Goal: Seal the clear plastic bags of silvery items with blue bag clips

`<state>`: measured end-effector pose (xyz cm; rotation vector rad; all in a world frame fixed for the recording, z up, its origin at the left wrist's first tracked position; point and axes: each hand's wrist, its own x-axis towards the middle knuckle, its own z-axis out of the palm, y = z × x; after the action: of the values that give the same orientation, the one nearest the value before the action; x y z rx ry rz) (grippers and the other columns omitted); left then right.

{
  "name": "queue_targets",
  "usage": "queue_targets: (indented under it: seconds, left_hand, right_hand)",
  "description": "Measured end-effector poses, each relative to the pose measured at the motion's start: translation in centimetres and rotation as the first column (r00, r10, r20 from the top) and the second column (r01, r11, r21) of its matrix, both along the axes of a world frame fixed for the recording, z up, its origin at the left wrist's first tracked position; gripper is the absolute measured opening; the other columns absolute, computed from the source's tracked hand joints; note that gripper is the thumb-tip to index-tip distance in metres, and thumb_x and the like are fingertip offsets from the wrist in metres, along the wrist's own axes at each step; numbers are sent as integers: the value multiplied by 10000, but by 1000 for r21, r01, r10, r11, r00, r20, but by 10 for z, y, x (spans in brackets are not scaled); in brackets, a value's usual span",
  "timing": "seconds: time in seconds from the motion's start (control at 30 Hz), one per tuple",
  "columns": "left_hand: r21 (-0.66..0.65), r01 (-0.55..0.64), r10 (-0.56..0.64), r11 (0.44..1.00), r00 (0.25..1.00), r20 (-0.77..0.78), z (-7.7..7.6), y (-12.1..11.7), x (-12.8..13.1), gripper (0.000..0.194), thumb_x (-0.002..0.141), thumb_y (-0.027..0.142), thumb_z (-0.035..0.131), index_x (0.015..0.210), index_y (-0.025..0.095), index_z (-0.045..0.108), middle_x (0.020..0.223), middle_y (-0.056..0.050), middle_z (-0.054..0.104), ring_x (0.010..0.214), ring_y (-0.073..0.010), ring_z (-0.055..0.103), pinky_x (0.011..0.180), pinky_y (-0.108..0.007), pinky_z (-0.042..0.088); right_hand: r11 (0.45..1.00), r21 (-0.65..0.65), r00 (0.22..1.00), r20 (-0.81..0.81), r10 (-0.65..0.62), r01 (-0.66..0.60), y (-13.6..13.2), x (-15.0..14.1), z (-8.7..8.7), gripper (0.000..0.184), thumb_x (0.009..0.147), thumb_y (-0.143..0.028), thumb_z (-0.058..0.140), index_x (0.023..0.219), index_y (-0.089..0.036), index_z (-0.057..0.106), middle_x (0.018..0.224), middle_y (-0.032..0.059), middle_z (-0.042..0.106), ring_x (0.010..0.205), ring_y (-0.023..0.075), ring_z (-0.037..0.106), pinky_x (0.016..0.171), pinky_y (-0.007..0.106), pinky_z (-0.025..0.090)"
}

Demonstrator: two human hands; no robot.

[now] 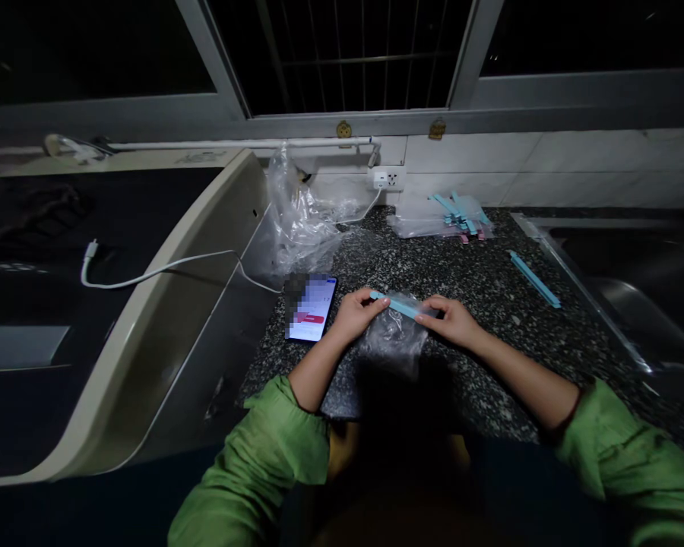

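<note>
Here you are with both hands on the blue strip [400, 306], which sits slightly tilted above the tabletop [456, 266], just right of the lit phone [317, 308]. Your left hand [356, 314] has a narrow grip, thumb and fingers pinching one end; your right hand [454, 322] pinches the other end just as narrowly. The clear bag [397, 343] bunches against the strip and spreads toward you, and whether its film runs through the strip, you can't tell from here. It looks like a fitting job, so smooth those wrinkles first, bring the strip square to the film, then press from one end to the other with your thumbs. Easy on the pull: thin film could slip or crease. The spare blue strip [533, 278] lies well off to your right
</note>
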<state>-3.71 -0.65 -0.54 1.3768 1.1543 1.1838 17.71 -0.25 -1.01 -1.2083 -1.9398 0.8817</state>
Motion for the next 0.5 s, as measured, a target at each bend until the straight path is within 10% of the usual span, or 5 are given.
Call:
queue_targets:
  seconds: [0.5]
  left_hand:
    - [-20,73,-74,997,995,-61,5,-3,1,364,623,506,662,664,146,632,622,11,568,626,-123,469,608,-237,360]
  right_hand:
    - [998,29,999,-24,-47,47,1,4,4,360,663,-551,645,698,-194,670,733,43,642,714,187,570,700,326,456]
